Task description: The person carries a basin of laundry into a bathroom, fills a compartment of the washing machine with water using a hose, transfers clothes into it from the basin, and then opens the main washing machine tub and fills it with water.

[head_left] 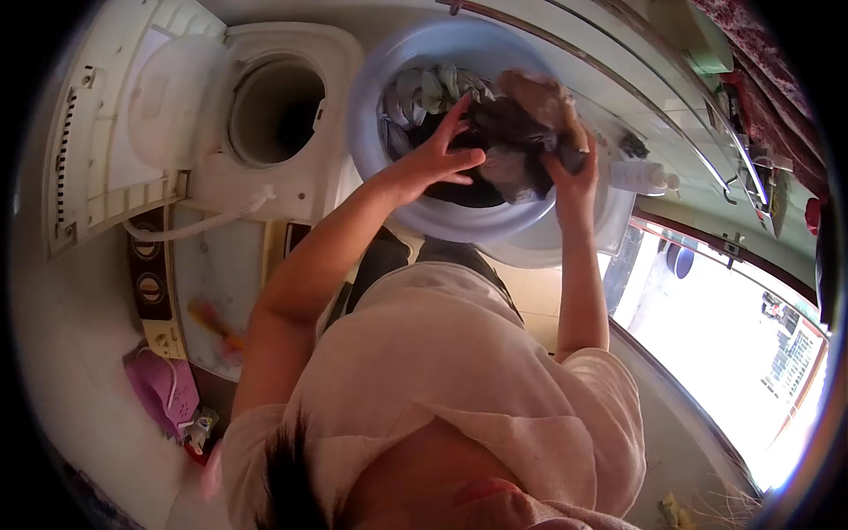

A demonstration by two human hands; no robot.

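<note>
Over the blue basin [365,132], your right hand [576,172] grips bunched cloth [532,113], your left hand [426,168] is spread wide nearby; this looks like lifting, likely calling for the left fingers to close

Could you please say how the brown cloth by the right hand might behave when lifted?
The brown cloth would probably hang floppy, given its soft folds. It may drag dark cloth along, as they are bunched together.
</note>
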